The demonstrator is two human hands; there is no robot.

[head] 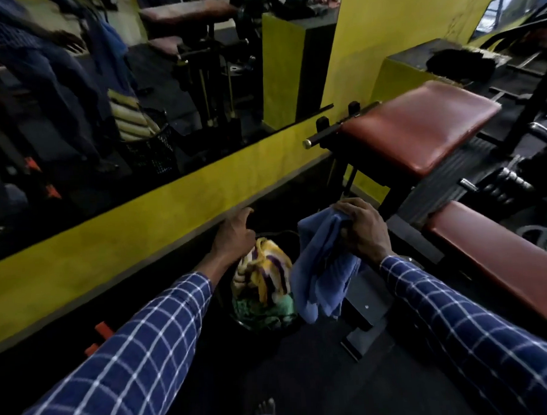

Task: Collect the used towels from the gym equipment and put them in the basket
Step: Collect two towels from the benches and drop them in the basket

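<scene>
A dark basket (283, 236) stands on the floor below me, against the yellow wall base. Inside it lie a yellow, white and purple striped towel (264, 272) and a green towel (279, 309). My right hand (362, 228) grips a blue towel (323, 268), which hangs down over the basket's right side. My left hand (236, 235) hovers just above the striped towel with its fingers loosely curled and nothing in them.
A gym bench with red-brown pads (419, 128) and black frame stands to the right, its lower pad (503, 253) close to my right arm. A wall mirror (104, 105) above a yellow ledge (141, 219) fills the left. An orange floor piece (99, 337) sits by my left sleeve.
</scene>
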